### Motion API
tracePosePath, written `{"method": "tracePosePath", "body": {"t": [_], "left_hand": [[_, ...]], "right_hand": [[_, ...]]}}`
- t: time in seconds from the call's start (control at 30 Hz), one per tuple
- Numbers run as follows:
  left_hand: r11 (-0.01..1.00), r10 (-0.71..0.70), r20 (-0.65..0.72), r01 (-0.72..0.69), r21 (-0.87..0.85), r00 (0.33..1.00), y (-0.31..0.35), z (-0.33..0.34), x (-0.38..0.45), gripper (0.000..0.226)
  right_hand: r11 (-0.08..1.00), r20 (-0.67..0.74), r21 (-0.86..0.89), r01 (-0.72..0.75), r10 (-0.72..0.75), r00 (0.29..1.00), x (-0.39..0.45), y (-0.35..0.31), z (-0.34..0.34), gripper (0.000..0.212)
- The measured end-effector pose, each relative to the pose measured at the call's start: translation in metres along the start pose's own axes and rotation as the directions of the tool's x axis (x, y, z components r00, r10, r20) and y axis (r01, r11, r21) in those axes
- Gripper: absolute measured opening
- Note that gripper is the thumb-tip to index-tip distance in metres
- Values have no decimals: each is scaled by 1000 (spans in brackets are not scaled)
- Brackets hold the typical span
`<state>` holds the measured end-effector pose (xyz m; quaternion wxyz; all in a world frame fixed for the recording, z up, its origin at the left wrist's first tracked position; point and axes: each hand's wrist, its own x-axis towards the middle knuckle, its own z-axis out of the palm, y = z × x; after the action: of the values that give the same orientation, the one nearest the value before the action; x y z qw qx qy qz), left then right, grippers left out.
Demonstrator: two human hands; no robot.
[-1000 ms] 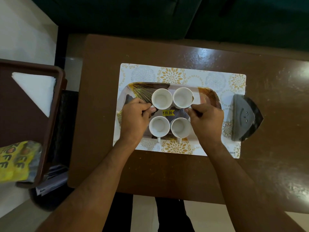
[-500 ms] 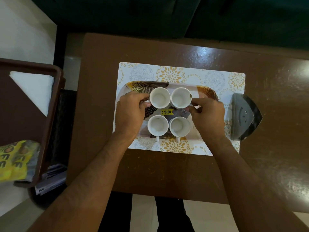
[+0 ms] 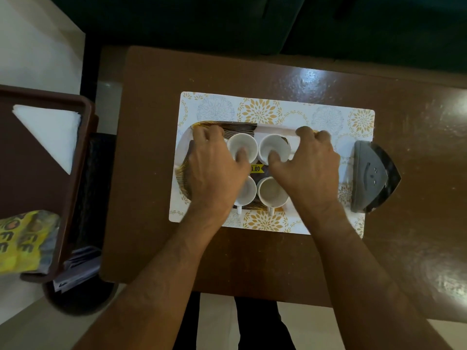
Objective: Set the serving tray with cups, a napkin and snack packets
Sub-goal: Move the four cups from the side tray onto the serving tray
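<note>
cups (image 3: 242,146): white | serving tray (image 3: 228,128): dark with gold lines | mat (image 3: 262,109): white with yellow and grey flowers | table (image 3: 252,253): brown | napkin (image 3: 54,132): white | snack packet (image 3: 24,239): yellow | sticker (image 3: 255,169): yellow

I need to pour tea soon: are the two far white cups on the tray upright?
Upright: the two far white cups show open mouths and pale insides. The left hand and right hand grip their rims.
</note>
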<state>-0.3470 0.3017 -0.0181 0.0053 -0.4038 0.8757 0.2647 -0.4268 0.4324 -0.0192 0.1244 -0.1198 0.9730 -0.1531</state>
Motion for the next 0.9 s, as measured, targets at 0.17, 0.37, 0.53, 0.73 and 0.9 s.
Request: {"method": "tracePosePath", "body": {"t": [0.17, 0.37, 0.53, 0.73, 0.9], "left_hand": [[1000, 1, 90, -1, -5, 996, 9, 11, -7, 71], [995, 102, 153, -100, -20, 983, 7, 9, 3, 75], [989, 148, 216, -137, -63, 965, 9, 9, 4, 96], [991, 100, 123, -88, -99, 987, 7, 17, 1, 87], [984, 112, 128, -92, -152, 985, 4, 17, 4, 80]], "right_hand": [[998, 83, -62, 9, -4, 997, -6, -6, 11, 63], [997, 128, 30, 65, -69, 989, 0, -5, 3, 67], [992, 129, 109, 58, -72, 989, 0, -6, 1, 81], [993, 65, 116, 18, -26, 998, -3, -5, 9, 73], [987, 56, 152, 45, -54, 997, -4, -4, 8, 73]]}}
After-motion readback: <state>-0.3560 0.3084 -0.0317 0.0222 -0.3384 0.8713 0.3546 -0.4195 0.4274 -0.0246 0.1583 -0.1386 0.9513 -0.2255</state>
